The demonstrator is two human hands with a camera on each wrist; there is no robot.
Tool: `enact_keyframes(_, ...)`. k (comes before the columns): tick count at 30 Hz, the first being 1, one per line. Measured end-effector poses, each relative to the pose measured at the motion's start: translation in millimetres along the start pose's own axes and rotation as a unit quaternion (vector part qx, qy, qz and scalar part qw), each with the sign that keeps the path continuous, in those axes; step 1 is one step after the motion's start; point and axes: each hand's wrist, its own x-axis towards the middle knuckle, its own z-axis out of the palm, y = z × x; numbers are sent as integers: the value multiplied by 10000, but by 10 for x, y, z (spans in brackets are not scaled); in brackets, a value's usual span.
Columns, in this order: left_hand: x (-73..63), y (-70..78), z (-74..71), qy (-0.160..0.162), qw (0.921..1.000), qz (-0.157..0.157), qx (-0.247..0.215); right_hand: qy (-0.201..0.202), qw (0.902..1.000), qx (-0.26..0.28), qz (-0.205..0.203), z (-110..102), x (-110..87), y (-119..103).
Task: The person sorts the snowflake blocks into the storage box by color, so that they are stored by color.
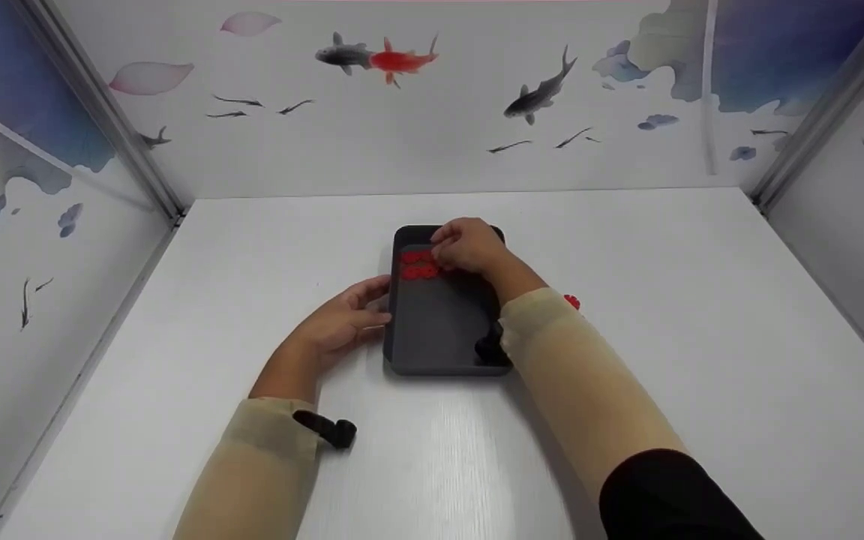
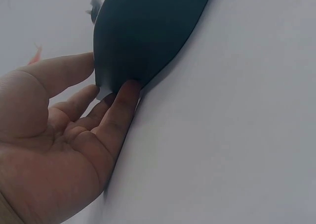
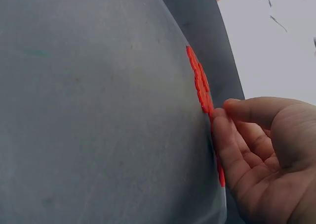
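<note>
red pieces point(image 1: 418, 272) in tray point(image 1: 436, 322), touching fingertips of right hand point(image 1: 469, 246)

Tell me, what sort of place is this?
Probably a small work booth: a white tabletop stands between panels printed with fish, and grey posts run up the corners. Whatever lies beyond isn't shown.
</note>
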Motion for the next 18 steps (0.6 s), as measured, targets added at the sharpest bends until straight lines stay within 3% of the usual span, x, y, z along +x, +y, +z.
enact_keyframes(8, 1, 8, -5, -22, 10000, 16, 57, 125, 9955, 894, -299, -98, -42, -179)
enact_keyframes(18, -15, -5, -4, 81, 9999, -3, 87, 112, 9873, 1534, -395, -422, -319, -306)
